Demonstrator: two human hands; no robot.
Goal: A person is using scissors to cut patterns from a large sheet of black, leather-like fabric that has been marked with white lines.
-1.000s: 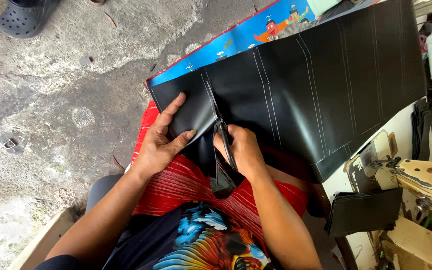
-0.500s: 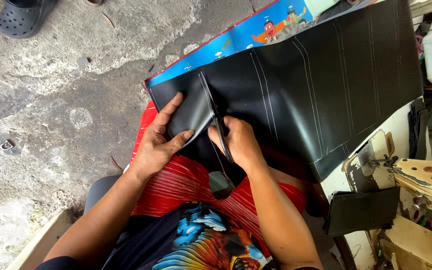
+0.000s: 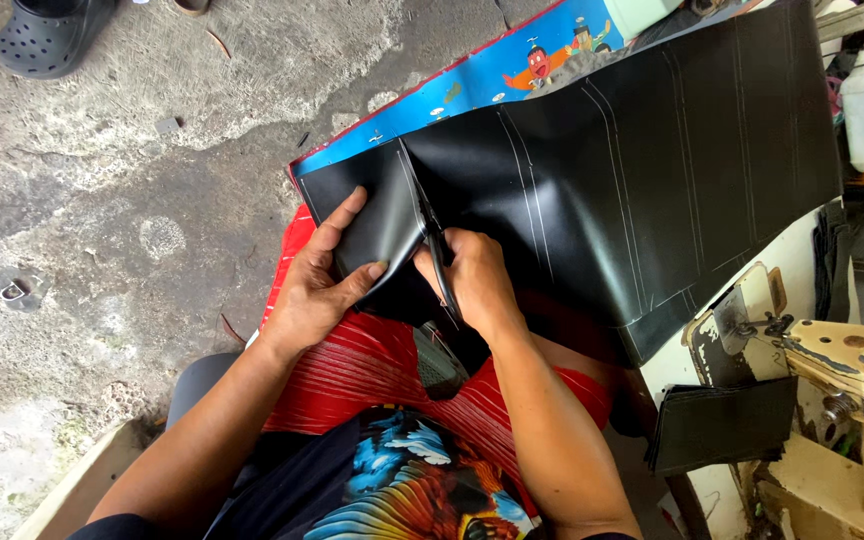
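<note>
Scissors (image 3: 439, 255) have cut further up the black sheet (image 3: 652, 180), blades pointing away from the person; right hand (image 3: 472, 280) grips them, left hand (image 3: 327, 285) pinches the sheet's cut strip; a blue picture mat (image 3: 492, 75) lies beyond

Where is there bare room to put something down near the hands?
The grey concrete floor is bare between the dark perforated clog and the black marked sheet. It is crowded around the left hand, the right hand with black scissors, and the cream sewing machine.
</note>
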